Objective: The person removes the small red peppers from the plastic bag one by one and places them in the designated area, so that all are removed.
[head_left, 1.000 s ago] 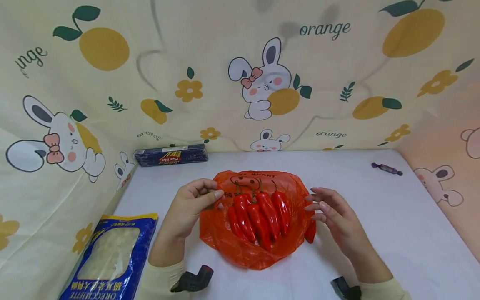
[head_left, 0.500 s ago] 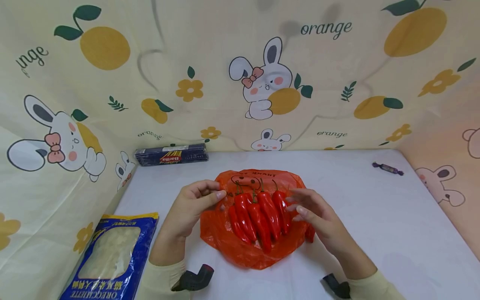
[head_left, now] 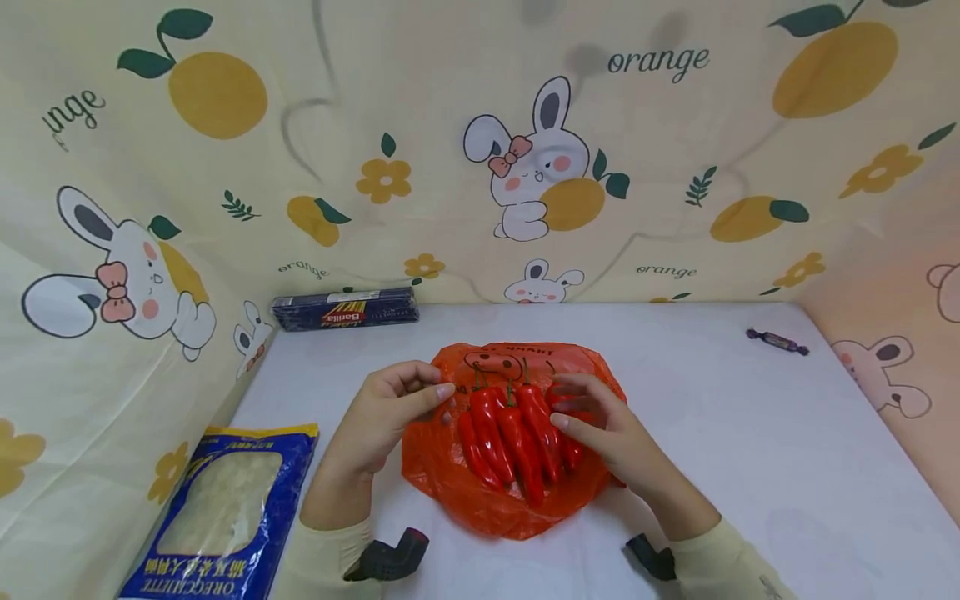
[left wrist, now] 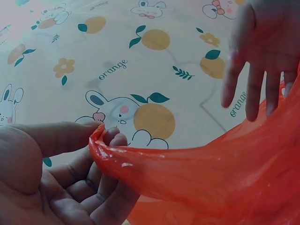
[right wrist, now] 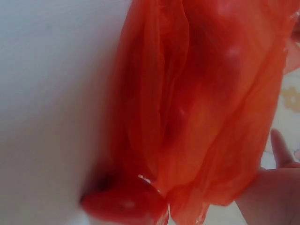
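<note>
A thin red-orange plastic bag (head_left: 510, 523) lies opened out on the white table, with several glossy red chili peppers (head_left: 516, 442) with green stems on it. My left hand (head_left: 386, 421) pinches the bag's left edge between thumb and fingers; in the left wrist view, the pinched plastic (left wrist: 101, 147) stretches away to the right. Over the rightmost peppers hovers my right hand (head_left: 611, 425), partly hiding one; its fingers look straight in the left wrist view. A shiny red, pepper-like piece (right wrist: 126, 204) shows beside the bag in the right wrist view.
A dark blue Barilla spaghetti pack (head_left: 345, 310) lies at the back left. A blue and yellow orecchiette bag (head_left: 217, 508) is at the front left. A small wrapped candy (head_left: 777, 341) sits at the back right. Printed cloth (head_left: 450, 167) walls the table's back and sides.
My right hand has moved left, from the bag's right edge to above the peppers. My left hand keeps its pinch on the bag's left edge. The peppers look unmoved.
</note>
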The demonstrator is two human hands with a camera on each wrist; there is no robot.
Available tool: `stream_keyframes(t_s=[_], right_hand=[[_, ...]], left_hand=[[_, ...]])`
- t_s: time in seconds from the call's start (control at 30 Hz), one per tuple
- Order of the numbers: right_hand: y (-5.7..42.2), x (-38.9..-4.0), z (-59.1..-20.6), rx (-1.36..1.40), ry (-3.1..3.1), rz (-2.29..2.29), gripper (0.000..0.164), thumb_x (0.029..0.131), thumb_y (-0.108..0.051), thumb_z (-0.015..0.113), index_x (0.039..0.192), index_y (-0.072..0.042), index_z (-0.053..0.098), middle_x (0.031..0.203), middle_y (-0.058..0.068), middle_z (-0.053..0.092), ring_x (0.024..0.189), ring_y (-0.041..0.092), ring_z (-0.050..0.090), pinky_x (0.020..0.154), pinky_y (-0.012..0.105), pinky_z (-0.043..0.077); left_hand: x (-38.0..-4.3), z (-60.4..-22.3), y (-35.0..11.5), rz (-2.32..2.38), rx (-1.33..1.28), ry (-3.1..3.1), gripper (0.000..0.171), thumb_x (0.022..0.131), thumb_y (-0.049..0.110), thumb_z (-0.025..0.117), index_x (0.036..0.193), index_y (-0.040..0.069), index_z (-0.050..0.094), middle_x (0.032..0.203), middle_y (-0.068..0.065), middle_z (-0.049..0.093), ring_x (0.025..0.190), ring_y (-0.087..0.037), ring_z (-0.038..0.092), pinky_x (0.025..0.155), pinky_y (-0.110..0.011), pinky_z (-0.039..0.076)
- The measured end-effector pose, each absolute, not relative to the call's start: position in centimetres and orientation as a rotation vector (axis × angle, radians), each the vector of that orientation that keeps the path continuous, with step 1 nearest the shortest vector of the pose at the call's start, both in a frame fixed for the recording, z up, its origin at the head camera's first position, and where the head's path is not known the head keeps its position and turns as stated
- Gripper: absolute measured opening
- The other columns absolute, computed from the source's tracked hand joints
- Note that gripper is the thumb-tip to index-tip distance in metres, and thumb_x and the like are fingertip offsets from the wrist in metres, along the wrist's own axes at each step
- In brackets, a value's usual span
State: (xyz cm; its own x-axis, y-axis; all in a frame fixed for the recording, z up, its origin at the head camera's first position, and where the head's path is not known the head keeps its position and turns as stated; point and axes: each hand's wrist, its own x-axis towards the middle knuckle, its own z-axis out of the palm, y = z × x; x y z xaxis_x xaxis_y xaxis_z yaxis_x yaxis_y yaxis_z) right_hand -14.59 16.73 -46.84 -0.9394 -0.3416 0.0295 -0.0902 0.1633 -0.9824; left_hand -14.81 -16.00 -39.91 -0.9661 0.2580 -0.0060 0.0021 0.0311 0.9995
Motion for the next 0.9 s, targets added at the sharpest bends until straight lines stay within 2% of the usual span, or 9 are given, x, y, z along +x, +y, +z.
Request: stream_keyframes(t_s=[0.17,0.37,0.67,0.9], right_hand=[[15.8,-15.1,-47.2,-0.407,2.306,-1.751,0.06,0.102,-0.024,0.079,0.155,-0.019,0.052,0.15,0.014,0.054,0.134,0.043,0.053,0.091,0.048,0.062],[15.2,-15.5,-47.3,-0.435,2.386,-1.65,0.056,0.101,-0.018,0.08,0.152,-0.017,0.057,0.149,0.011,0.054,0.128,0.036,0.055,0.09,0.045,0.06],[14.3,-15.9,-47.6,-0.416,2.447,-1.531,0.053,0.101,-0.004,0.075,0.15,-0.018,0.063,0.142,0.01,0.056,0.121,0.033,0.056,0.086,0.042,0.061],[14.0,-16.1,-47.8,-0.398,2.458,-1.523,0.055,0.1,-0.001,0.075,0.15,-0.02,0.063,0.134,0.005,0.062,0.111,0.031,0.059,0.082,0.04,0.061]], left_hand=[[-14.8,-39.9,-16.0,2.053,0.273,2.111,0.011,0.104,0.002,0.07,0.11,-0.007,0.069,0.095,-0.015,0.07,0.084,-0.023,0.069,0.083,-0.034,0.063],[-14.8,-40.0,-16.0,2.063,0.285,2.112,0.01,0.104,0.001,0.07,0.11,-0.007,0.069,0.095,-0.014,0.07,0.084,-0.022,0.068,0.083,-0.033,0.063],[-14.7,-39.7,-16.1,2.064,0.274,2.109,0.01,0.104,0.001,0.07,0.11,-0.007,0.069,0.094,-0.015,0.069,0.084,-0.023,0.069,0.083,-0.034,0.063],[-14.6,-39.7,-16.1,2.068,0.264,2.103,0.01,0.104,0.002,0.07,0.11,-0.007,0.069,0.094,-0.015,0.069,0.084,-0.023,0.069,0.083,-0.034,0.063]])
